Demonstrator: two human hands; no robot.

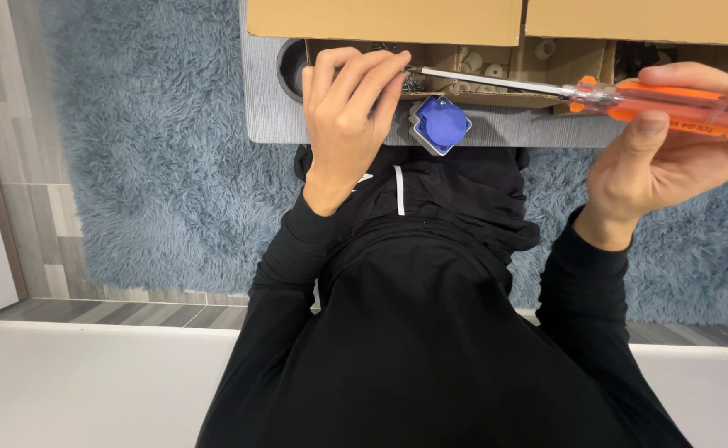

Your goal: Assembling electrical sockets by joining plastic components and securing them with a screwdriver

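- We see the table [298, 124] standing on a rug [157, 149], with bare floor [24, 207] left of the rug.
- A box [430, 25] sits on the table.
- The socket [440, 124] lies on the table edge, just before the box.
- The screwdriver [613, 95] stretches across from the right hand [662, 158] to the left hand [351, 108], above the socket.
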